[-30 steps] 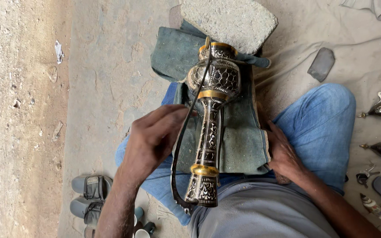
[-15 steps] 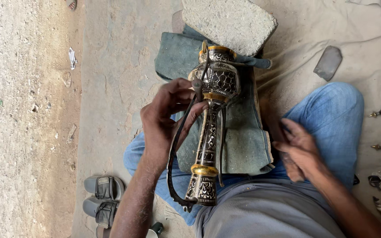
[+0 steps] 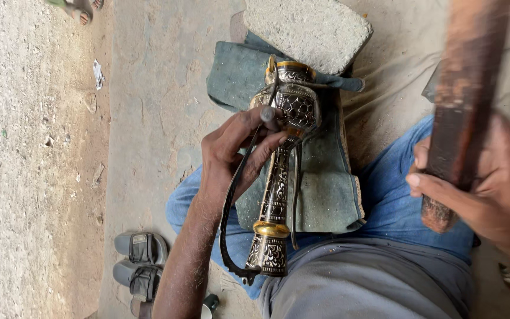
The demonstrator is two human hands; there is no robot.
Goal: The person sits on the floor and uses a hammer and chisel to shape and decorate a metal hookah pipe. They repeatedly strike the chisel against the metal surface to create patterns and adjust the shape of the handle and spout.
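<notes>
We see the engraved metal vessel [image 3: 283, 171] lying across the lap on a grey-green cloth [image 3: 326, 189]. Our left hand [image 3: 234, 150] pinches a small punch [image 3: 268, 114] against its belly; our right hand [image 3: 491, 183] is clenched round a wooden stick [image 3: 464, 88]. Beyond lies a stone block [image 3: 308, 29].

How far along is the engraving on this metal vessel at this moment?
Done: patterns cover the vessel bulb, stem and base. In hand: the left hand sets a punch on the bulb; the right hand has a wooden mallet raised. Left: this strike; how much surface is still plain cannot be told.
</notes>
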